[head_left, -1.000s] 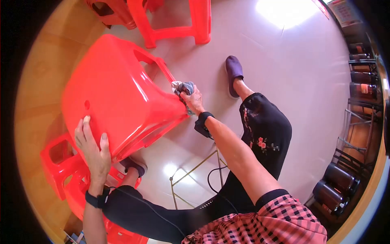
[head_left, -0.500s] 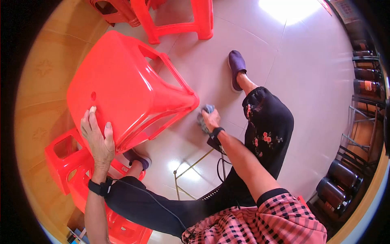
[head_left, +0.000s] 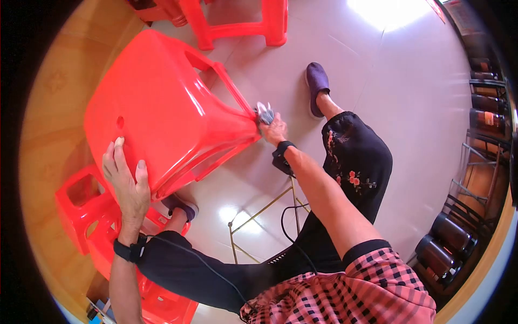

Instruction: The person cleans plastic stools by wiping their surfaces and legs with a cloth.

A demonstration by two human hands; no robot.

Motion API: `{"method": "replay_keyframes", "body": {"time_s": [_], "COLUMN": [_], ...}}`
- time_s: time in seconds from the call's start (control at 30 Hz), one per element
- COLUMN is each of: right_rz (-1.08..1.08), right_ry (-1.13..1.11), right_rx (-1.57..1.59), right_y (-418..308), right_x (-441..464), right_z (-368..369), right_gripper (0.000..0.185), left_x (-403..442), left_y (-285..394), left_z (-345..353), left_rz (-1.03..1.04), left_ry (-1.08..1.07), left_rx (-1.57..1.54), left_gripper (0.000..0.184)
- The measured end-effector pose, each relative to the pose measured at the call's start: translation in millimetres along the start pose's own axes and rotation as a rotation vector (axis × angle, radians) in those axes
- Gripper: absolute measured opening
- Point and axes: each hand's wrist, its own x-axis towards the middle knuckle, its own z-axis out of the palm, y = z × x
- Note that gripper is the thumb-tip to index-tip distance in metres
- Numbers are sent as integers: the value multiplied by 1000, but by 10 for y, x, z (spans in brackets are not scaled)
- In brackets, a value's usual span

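Note:
A red plastic stool (head_left: 145,97) is tipped over on its side, its square seat with a small round hole turned towards the left. My left hand (head_left: 127,183) lies flat on the seat near the lower edge, fingers extended and thumb apart. In my right hand (head_left: 275,131) is a bunched grey cloth (head_left: 264,114), which is against the foot end of one stool leg. The fingers on the cloth's far side are partly hidden.
More red stools (head_left: 81,205) stand below left, and another red stool (head_left: 237,29) is at the top. A thin metal frame (head_left: 253,218) stands on the floor between my legs. Dark jars (head_left: 440,259) line the right side beside a wooden edge.
My right hand has moved up with the cloth, from the floor beside the stool to its leg end. My left hand stays on the seat.

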Motion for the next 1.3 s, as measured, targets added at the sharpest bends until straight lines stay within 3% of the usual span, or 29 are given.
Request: {"method": "replay_keyframes", "body": {"time_s": [0.07, 0.1, 0.2, 0.27, 0.33, 0.43, 0.53, 0.6, 0.67, 0.8, 0.93, 1.03, 1.3], "right_rz": [253, 253, 265, 105, 102, 271, 419, 213, 510, 562, 552, 406, 233], "right_ry": [-22, -27, 47, -246, -235, -426, -484, -659, -662, -690, -847, -979, -1129], "right_rx": [-389, -395, -314, -287, -249, 266, 212, 187, 317, 480, 745, 865, 831], "right_y": [128, 169, 280, 413, 440, 571, 55, 124, 176, 94, -238, -658, -1747], "right_x": [49, 97, 299, 447, 467, 554, 376, 454, 425, 303, 113, -12, -355], "right_z": [-171, -223, -237, -84, 100, 236, -98, -119, -141, -218, -364, -521, -1072], "right_gripper": [52, 52, 52, 49, 46, 41, 38, 37, 34, 33, 32, 30, 21], "left_x": [-9, -19, 6, 3, 1, 15, -20, 3, 1, 33, 19, 1, -21], "left_y": [-24, -19, -1, 11, 2, -6, 1, 6, 35, 10, 3, 2, -12], "left_z": [19, 22, -5, -20, -21, -27, -14, -31, -32, 6, 73, 104, 164], "left_rz": [-33, -39, -41, -60, -52, -42, -46, -54, -70, -60, -42, -29, -28], "left_ry": [-15, -19, -33, -62, -63, -65, -73, -56, -55, -14, 55, 97, 199], "left_rx": [-35, -35, -14, -23, -28, -36, -44, -33, -29, -52, -47, -34, -22], "left_gripper": [59, 59, 59, 58, 59, 59, 60, 60, 59, 58, 58, 57, 55]}}
